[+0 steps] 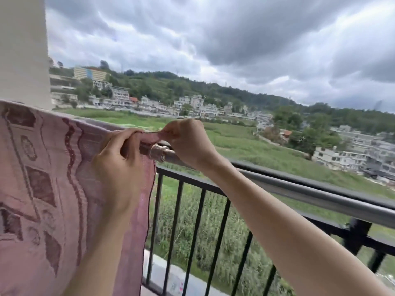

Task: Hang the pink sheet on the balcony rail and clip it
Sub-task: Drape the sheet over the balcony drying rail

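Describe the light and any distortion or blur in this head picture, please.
Head view: flat overcast light from grey clouds, no hard shadows or glare; wide-angle lens tilts the horizon and bends the rail; distant houses soft; pink sheet and both hands reasonably sharp.

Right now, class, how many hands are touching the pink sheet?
2. The left hand grips the sheet where it drapes over the rail; the right hand pinches its top corner beside it.

Sheet [42,178] over rail [299,186], hands [119,167] atop.
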